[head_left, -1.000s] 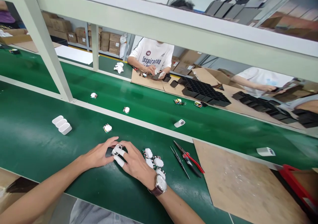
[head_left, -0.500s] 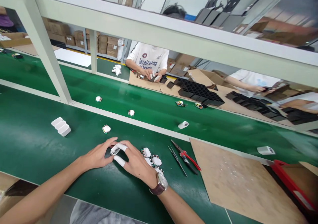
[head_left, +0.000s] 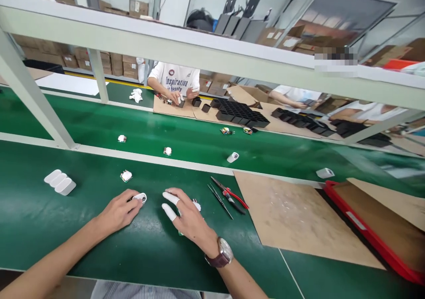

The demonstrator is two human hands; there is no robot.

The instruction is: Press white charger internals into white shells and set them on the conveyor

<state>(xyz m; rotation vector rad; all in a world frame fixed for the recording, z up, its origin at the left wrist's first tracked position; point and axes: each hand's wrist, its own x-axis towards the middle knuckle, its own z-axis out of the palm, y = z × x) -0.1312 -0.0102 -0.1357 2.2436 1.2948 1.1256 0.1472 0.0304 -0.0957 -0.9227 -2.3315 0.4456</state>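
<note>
The left hand (head_left: pixel 117 210) lies low on the green tabletop (head_left: pixel 40 219), its fingers curled around a small white charger housing (head_left: pixel 140 197) that it pinches at the fingertips, the open end of the housing facing away from the wrist. Just to the right of that housing, and apart from it, the right hand (head_left: pixel 189 217) rests palm down with its fingers spread and nothing clasped; white finger cots (head_left: pixel 169 212) cover its index and middle fingertips, and a brown-strapped wristwatch (head_left: pixel 223 253) sits on the wrist. Partly hidden under this hand is a small heap of white parts (head_left: pixel 196 205), only its far edge showing.

Beyond the housing, toward the belt, lies a single small circuit module (head_left: pixel 126 175). Well to the left of the housing three empty white shells (head_left: pixel 60 182) sit side by side, touching. To the right of the housing, past the right hand, tweezers (head_left: pixel 219 200) and red-handled pliers (head_left: pixel 230 195) lie next to each other, near the edge of a brown cardboard sheet (head_left: pixel 299 215). Farther right still is a red tray (head_left: pixel 372 237).

Behind the housing the conveyor belt (head_left: pixel 186 139) carries scattered small parts and another white housing (head_left: pixel 233 157). Across the belt a person in a white T-shirt (head_left: pixel 175 78) handles a small piece beside rows of black trays (head_left: pixel 239 113).
</note>
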